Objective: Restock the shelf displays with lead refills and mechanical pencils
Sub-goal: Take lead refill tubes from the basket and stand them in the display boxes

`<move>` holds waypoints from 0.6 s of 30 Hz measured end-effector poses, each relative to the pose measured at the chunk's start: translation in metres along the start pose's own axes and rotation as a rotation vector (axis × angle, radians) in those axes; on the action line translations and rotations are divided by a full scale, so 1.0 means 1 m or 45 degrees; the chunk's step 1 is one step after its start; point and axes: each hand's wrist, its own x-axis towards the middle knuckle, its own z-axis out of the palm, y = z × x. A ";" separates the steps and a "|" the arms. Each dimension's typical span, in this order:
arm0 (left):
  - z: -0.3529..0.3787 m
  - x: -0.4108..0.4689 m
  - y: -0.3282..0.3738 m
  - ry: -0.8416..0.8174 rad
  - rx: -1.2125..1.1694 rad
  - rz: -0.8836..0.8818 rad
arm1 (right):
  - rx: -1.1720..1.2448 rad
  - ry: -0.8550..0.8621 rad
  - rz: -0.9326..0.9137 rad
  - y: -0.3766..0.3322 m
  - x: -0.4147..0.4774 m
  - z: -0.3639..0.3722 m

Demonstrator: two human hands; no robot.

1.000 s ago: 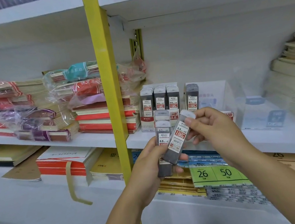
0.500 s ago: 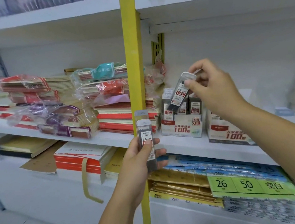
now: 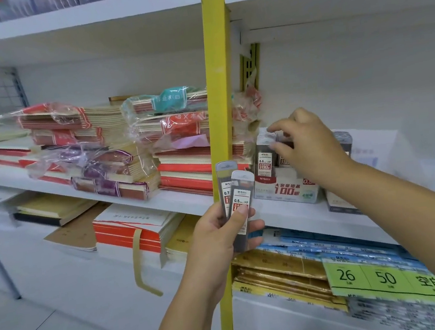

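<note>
Lead-refill restock, placing step: right hand (image 3: 308,149) pinches the top of a refill case (image 3: 264,156) standing in the display box (image 3: 286,188) on the shelf (image 3: 182,198); left hand (image 3: 219,238) grips two spare refills (image 3: 239,203) below — next, probably: let go, take another.

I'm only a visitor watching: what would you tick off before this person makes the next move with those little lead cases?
1. Refill case stands upright in the display box: ok.
2. Right hand has let go of it: not ok, finger and thumb pinch its cap.
3. Left hand grips the two spare cases securely: ok, the thumb lies across the front one.
4. Spares match this row, which reads 0.5: front spare reads 0.5 HB, ok; rear spare reads 0.7, not ok.
5. Free slot left in the box: cannot tell, the right hand covers it.
</note>
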 end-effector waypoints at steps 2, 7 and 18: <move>0.003 -0.002 0.000 -0.028 0.007 0.001 | 0.249 0.027 0.009 -0.007 -0.020 -0.009; 0.019 -0.010 -0.002 -0.141 0.069 -0.025 | 0.951 -0.350 0.213 -0.023 -0.075 -0.019; 0.026 -0.015 -0.007 -0.175 0.049 -0.099 | 1.100 -0.260 0.410 -0.009 -0.087 -0.022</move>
